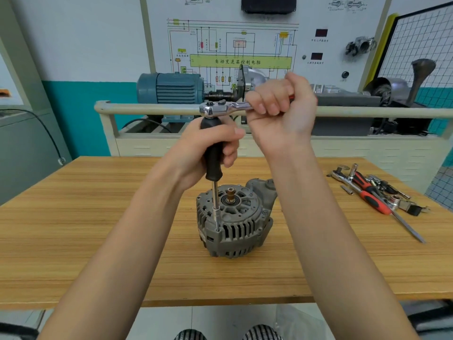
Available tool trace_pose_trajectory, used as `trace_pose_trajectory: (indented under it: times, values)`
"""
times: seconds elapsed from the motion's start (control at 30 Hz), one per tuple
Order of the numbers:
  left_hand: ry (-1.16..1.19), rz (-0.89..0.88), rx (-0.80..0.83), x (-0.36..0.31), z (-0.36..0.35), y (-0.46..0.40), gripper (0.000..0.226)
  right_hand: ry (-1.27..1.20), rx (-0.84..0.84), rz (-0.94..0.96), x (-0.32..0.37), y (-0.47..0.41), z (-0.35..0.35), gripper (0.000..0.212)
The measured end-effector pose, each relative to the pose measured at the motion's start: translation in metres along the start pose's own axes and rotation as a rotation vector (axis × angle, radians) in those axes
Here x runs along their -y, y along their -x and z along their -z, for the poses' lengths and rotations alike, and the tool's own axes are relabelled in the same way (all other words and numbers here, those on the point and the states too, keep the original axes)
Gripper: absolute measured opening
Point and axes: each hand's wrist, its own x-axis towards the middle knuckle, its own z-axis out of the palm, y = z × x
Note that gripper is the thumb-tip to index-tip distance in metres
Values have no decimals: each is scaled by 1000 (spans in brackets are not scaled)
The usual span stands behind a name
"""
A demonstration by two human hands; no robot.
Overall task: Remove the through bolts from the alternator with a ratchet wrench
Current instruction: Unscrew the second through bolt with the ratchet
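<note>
Ratchet wrench (220, 109) handle level, pointing right; driver shaft (215, 204) upright.

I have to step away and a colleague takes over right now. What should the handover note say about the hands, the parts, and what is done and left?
Left hand: grips the black driver handle, holding it upright.
Right hand: grips the ratchet wrench, whose head sits on top of the handle.
The extension shaft runs down to a bolt at the alternator rim, near side.
The alternator stands on the wooden table; spare tools lie to the right.
Done: tool seated on the bolt. No removed bolts in view.
Left: turn it out, then do the others.
</note>
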Motion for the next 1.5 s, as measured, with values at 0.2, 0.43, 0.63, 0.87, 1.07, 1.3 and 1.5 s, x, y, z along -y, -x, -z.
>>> trace_pose_trajectory:
  times: [0.2, 0.43, 0.63, 0.87, 1.07, 1.3, 1.5]
  values:
    - [58, 56, 30, 1, -8, -3, 46, -211, -72, -303, -4, -30, 14, 63]
    - [-40, 32, -372, 5, -20, -5, 46, -94, -74, 29, -5, -6, 7, 42]
    - [-119, -28, -655, 11, -29, -11, 36, 250, 158, 471, -24, 36, -5, 50]
    - [-74, -31, -304, 6, -16, 0, 37, 191, 156, 311, -6, 27, -5, 47]
    - [128, 39, 191, 0, 6, 0, 23, -100, -28, -255, -2, -17, 6, 63]
    - [131, 106, 120, 7, 0, -3, 42, -212, -37, -292, -3, -25, 14, 62]
    - [-8, 4, -317, 9, -17, 1, 44, 56, 29, 158, -6, 18, -3, 40]
